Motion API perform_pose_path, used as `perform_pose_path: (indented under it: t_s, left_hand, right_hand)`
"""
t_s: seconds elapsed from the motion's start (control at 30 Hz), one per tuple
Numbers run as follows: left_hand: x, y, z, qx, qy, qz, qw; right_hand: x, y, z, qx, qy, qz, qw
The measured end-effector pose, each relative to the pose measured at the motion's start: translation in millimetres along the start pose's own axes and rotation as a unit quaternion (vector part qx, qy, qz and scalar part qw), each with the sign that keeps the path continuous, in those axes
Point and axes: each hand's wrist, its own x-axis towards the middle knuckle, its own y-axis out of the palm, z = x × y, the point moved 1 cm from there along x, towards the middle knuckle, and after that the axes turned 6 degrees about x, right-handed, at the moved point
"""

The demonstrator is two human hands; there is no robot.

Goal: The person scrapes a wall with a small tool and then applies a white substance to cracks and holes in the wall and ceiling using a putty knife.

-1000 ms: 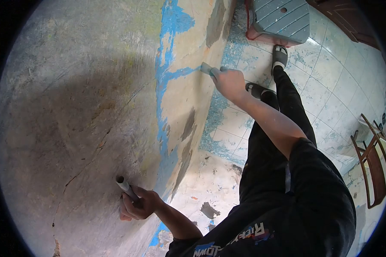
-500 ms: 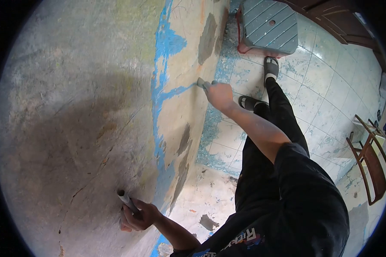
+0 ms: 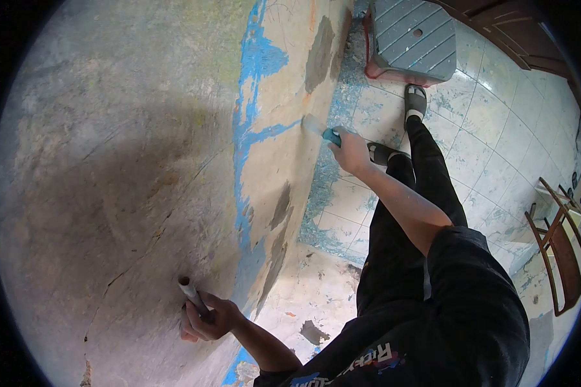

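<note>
My right hand point(image 3: 353, 153) is closed around the teal handle of a scraper point(image 3: 331, 135). The scraper's flat blade point(image 3: 313, 124) meets the wall point(image 3: 284, 158) near the end of a thin strip of blue paint point(image 3: 271, 133). At lower left, my left hand point(image 3: 210, 319) grips a grey hollow tube point(image 3: 190, 291), its open end pointing up and away from me. The tube's other end is hidden by my fingers and palm. Bare, stained grey plaster point(image 3: 110, 193) lies behind that hand.
A grey plastic step stool point(image 3: 413, 39) with a red base stands on the paint-flecked tile floor point(image 3: 478, 148), beyond my sandalled feet point(image 3: 415, 103). A brown wooden chair point(image 3: 561, 258) is at right. Dark brown wooden furniture point(image 3: 497, 26) lines the top right.
My right hand has shifted slightly right, away from the wall, and more of the scraper's blade and handle now shows. The left hand with the tube is almost unmoved.
</note>
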Motion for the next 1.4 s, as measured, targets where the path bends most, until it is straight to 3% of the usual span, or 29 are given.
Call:
perform_pose_path:
  t_s: [0.1, 0.17, 0.27, 0.37, 0.57, 0.87, 1.1, 1.17, 1.4]
  left_hand:
    - [0.6, -5.1, 2.5, 0.005, 0.026, 0.033, 0.999]
    - [2.2, -5.7, 0.3, 0.008, 0.026, 0.036, 0.999]
    - [3.3, -5.0, -0.2, 0.015, 0.03, 0.028, 0.999]
    - [6.2, -6.7, -3.4, 0.031, 0.023, 0.031, 0.999]
    - [10.6, -12.6, -4.8, 0.068, 0.025, 0.061, 0.996]
    - [11.1, -12.0, -4.9, 0.048, 0.027, 0.067, 0.996]
    - [15.7, -14.3, -4.3, 0.029, 0.046, 0.073, 0.996]
    - [17.1, -14.6, -7.9, 0.025, 0.046, 0.079, 0.996]
    - [9.0, -11.3, -2.8, 0.014, 0.021, 0.061, 0.998]
  right_hand:
    - [-2.4, -11.9, 7.6, 0.122, 0.14, 0.079, 0.979]
    - [-1.6, -23.2, 18.4, 0.248, 0.271, 0.113, 0.923]
    - [13.7, 15.5, -14.9, 0.197, 0.196, 0.007, 0.961]
    - [22.4, 3.0, 22.4, 0.375, 0.298, 0.075, 0.875]
    - [49.5, 25.2, 28.4, 0.283, 0.292, 0.102, 0.908]
    - [71.0, 50.2, 12.5, 0.328, 0.343, 0.097, 0.875]
    - [30.7, 58.1, 8.6, 0.309, 0.226, 0.043, 0.923]
    - [56.1, 55.0, -2.8, 0.289, 0.225, 0.046, 0.929]
    - [27.9, 21.8, 9.0, 0.328, 0.23, 0.111, 0.909]
